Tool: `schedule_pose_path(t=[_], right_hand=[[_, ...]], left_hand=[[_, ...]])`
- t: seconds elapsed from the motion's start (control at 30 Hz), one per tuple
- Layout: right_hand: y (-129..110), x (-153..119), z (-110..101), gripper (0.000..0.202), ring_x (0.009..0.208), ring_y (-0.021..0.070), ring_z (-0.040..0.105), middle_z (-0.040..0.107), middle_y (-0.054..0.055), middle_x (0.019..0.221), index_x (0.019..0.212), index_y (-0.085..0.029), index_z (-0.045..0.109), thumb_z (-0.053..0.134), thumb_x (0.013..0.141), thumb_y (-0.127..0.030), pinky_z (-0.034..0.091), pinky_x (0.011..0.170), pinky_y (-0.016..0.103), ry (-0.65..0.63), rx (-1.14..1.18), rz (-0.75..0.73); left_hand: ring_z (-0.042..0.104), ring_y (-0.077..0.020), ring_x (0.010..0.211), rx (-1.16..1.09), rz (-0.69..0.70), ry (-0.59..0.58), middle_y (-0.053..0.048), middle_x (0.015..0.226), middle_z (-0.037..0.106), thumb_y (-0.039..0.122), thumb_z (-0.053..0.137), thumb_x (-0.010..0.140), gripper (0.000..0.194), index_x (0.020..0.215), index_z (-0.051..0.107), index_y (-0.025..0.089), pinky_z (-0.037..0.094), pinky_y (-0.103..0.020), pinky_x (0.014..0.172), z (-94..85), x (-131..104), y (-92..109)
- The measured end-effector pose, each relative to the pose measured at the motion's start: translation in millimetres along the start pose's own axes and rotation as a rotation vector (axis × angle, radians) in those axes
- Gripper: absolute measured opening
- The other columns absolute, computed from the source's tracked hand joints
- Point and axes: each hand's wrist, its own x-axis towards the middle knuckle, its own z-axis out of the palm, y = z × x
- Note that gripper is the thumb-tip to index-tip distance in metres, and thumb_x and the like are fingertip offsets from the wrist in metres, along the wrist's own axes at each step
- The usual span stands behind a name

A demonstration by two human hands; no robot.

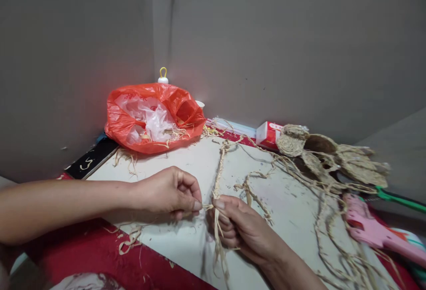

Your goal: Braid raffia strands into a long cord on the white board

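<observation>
A braid of pale straw-like fibre runs down the white board to my right hand, which pinches its lower end between thumb and fingers. Loose flat strands hang below that grip. To the left of the braid my left hand is closed, its thumb and fingertips pinching a thin strand that stretches across to the braid's end. The braid's far end lies knotted near the back of the board. A short piece of braided cord rests just right of my right hand.
A red plastic bag with fibre scraps stands at the back left, beside a black flat box. On the right lie woven fibre pieces, long braided cords and a pink glue gun. Grey walls close off the back.
</observation>
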Motion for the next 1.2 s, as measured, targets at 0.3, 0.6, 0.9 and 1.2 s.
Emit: schedule_pose_path(t=[0.3,0.6,0.9,1.2], right_hand=[[1.1,-0.8,-2.9,0.047,0.039,0.0014,0.013,0.024,-0.012,0.045,0.057,-0.018,0.040,0.067,0.080,-0.048,0.010,0.036,0.015,-0.024,-0.002,0.008],[2.2,-0.6,-1.3,0.046,0.039,0.0019,0.013,0.024,-0.012,0.045,0.058,-0.018,0.040,0.068,0.079,-0.049,0.010,0.036,0.015,0.015,-0.031,0.012],[3.0,0.4,2.3,0.046,0.039,0.0023,0.015,0.026,-0.011,0.046,0.058,-0.018,0.041,0.068,0.079,-0.049,0.011,0.037,0.016,0.058,-0.069,0.006],[7.1,1.3,-1.9,0.044,0.040,0.0026,0.017,0.028,-0.010,0.048,0.060,-0.018,0.042,0.066,0.082,-0.047,0.012,0.038,0.017,0.051,-0.064,-0.020]], left_hand=[[0.058,-0.0092,0.063,-0.151,0.037,-0.038,0.000,0.068,0.063,0.029,0.074,0.068,0.023,0.072,0.058,0.012,0.047,-0.025,0.067,7.0,13.9,-15.3],[0.056,-0.0088,0.050,-0.158,0.026,-0.028,0.001,0.058,0.061,0.032,0.072,0.069,0.026,0.073,0.053,0.014,0.047,-0.023,0.054,9.5,17.7,-19.7],[0.037,-0.0048,0.048,-0.076,0.123,0.082,0.006,0.054,0.048,0.024,0.068,0.070,0.018,0.070,0.053,0.014,0.026,-0.019,0.047,10.9,12.3,-16.4],[0.037,-0.0062,0.052,-0.031,0.135,0.050,0.006,0.057,0.048,0.025,0.062,0.076,0.014,0.077,0.059,0.012,0.029,-0.020,0.052,12.0,16.6,-18.6]])
